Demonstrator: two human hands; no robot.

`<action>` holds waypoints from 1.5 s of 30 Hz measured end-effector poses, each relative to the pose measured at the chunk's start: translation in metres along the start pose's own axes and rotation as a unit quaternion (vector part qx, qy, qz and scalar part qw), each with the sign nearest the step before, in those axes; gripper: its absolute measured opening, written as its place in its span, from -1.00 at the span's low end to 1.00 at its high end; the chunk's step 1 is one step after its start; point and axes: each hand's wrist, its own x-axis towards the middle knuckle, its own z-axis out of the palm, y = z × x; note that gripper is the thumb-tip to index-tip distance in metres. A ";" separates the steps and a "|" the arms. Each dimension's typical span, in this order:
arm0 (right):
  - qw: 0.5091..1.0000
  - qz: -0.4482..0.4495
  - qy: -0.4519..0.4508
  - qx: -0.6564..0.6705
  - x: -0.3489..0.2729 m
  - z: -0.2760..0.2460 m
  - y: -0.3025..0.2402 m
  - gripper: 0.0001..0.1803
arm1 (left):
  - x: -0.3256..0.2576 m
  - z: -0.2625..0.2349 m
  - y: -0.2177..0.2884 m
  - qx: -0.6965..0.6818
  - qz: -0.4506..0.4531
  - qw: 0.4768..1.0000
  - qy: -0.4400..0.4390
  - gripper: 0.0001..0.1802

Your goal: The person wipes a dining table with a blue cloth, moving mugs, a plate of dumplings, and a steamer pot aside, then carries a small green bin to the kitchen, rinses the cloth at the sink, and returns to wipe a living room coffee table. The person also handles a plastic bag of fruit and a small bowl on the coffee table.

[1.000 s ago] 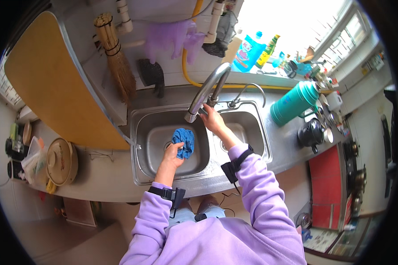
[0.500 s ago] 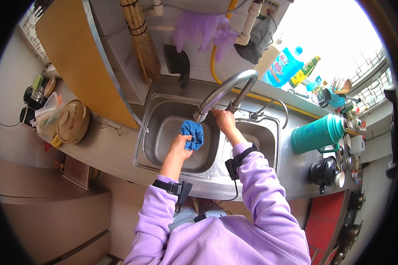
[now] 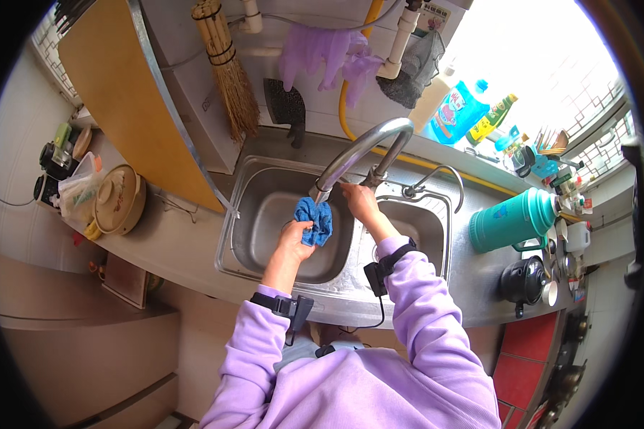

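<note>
Gripping the blue cloth (image 3: 313, 220) at the spout tip (image 3: 321, 193), the left hand (image 3: 295, 242) works best over the left basin (image 3: 254, 218), with more room leftward than toward the divider (image 3: 360, 250). Slightly farther, the right hand (image 3: 363, 203) reaches beside the faucet base (image 3: 375, 176); its grip cannot be told.

Characters stood on a sign (image 3: 432, 20) on the wall (image 3: 322, 116); near the left end of the sill (image 3: 456, 154), a blue bottle (image 3: 452, 114) bore lettering, a green bottle (image 3: 495, 116) a yellow label (image 3: 482, 129).
</note>
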 end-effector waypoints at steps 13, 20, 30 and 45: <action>0.968 0.035 -0.045 0.244 -0.062 -0.007 -0.045 -0.69 | -0.009 -0.015 0.005 0.109 -0.009 0.994 0.003 -0.62; 0.881 0.149 0.008 0.448 -0.056 0.011 -0.080 -0.69 | 0.009 -0.015 -0.005 0.097 0.061 0.989 0.097 -0.63; 0.960 0.060 -0.022 0.272 -0.044 0.008 -0.065 -0.67 | -0.009 0.006 -0.001 0.319 0.219 0.919 0.078 -0.59; 0.892 0.095 -0.216 0.387 -0.050 -0.055 -0.031 -0.62 | -0.050 -0.001 0.078 0.567 0.182 0.803 -0.027 -0.72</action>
